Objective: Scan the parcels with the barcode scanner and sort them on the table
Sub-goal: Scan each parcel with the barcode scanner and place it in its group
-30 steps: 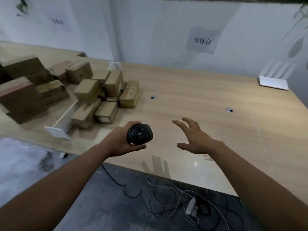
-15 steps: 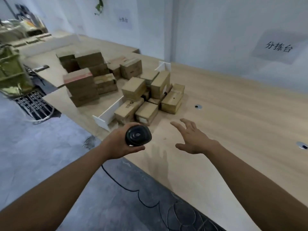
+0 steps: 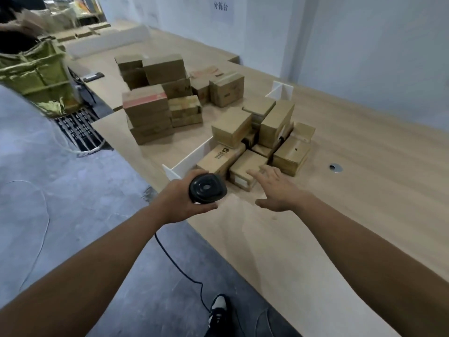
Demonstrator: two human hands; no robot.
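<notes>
Parcels (image 3: pixel 245 166) lie just beyond the spread, empty fingers (image 3: pixel 261 175) of the right hand (image 3: pixel 279 193), while the left hand (image 3: pixel 182 198) grips the barcode scanner (image 3: pixel 207 188).

Grey concrete floor (image 3: pixel 73 190) at left, with a green fabric bin (image 3: pixel 34 74) and a black slatted crate (image 3: pixel 77 130) beside it. Paper sign (image 3: pixel 221 7) on the white wall (image 3: pixel 364 45). Black-and-white shoe (image 3: pixel 218 312) below
</notes>
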